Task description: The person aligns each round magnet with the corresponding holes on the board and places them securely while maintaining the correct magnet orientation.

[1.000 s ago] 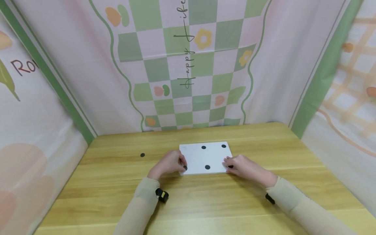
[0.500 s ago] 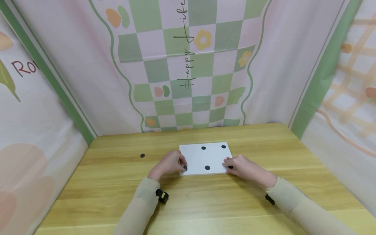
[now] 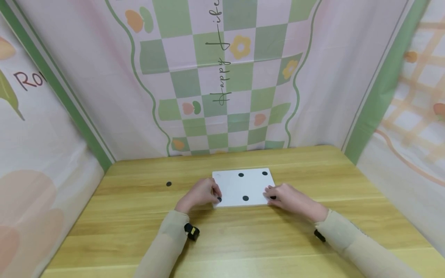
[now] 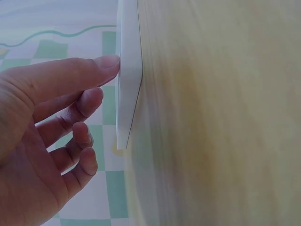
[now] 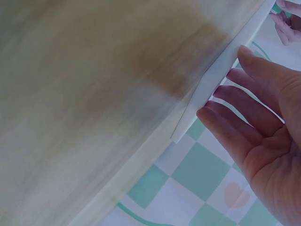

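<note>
In the head view a white rectangular board [image 3: 236,185] lies flat on the wooden table. Black round discs [image 3: 245,198] sit along its near and far edges. My left hand [image 3: 201,191] is at the near left corner, its thumb touching the board beside a partly covered disc [image 3: 219,199]. The other left fingers are loosely bent and hold nothing that I can see. At the near right corner, fingertips of my right hand [image 3: 287,197] rest on the board, around another partly hidden disc [image 3: 273,197]. Both wrist views show the board edge-on, so its discs are out of sight there.
A lone black disc [image 3: 168,183] lies on the wooden table [image 3: 139,216], left of the board. A faint round mark [image 3: 218,175] shows at the board's far left corner. Patterned cloth [image 3: 240,77] hangs behind the table and on both sides.
</note>
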The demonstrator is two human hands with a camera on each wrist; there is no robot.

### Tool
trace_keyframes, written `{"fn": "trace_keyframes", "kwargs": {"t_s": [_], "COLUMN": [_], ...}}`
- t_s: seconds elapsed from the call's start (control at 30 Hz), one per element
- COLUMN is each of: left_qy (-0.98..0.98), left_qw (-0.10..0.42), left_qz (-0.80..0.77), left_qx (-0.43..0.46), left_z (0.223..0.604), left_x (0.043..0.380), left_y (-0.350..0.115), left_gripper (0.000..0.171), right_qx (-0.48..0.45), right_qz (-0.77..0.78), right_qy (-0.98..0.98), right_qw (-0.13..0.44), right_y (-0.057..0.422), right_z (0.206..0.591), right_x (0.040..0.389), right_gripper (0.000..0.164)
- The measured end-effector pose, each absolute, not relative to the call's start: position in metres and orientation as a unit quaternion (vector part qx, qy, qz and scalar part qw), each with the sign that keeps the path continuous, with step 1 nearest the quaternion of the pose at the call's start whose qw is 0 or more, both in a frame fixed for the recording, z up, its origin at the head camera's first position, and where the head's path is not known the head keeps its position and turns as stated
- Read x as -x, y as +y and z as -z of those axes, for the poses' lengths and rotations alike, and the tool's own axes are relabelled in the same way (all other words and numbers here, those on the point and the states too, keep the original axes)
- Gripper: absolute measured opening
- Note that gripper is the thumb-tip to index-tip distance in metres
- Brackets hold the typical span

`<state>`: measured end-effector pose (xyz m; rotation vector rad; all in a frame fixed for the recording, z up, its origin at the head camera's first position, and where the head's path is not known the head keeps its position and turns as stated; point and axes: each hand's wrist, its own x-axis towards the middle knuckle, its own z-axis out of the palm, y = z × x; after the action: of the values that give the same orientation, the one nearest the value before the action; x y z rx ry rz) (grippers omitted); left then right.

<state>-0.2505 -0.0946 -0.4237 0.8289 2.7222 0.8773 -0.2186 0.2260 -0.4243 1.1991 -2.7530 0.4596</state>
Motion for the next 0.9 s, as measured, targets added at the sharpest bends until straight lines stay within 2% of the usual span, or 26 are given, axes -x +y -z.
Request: {"fn": "trace_keyframes", "kwargs": {"t_s": [0.9], "left_qy": [0.913], "left_qw": [0.073], "left_qz": [-0.312], "left_qx": [-0.251], "left_z": [0.422], "left_x": [0.249], "left_y": [-0.107], "left_gripper": [0.011], "right_qx": [-0.393], "right_qz": [-0.154], "right_qy": [-0.905], "right_qw": [0.048], "right_y": [0.226], "right_z": [0.423], "right_x": [0.217], "right_gripper": [0.021]}}
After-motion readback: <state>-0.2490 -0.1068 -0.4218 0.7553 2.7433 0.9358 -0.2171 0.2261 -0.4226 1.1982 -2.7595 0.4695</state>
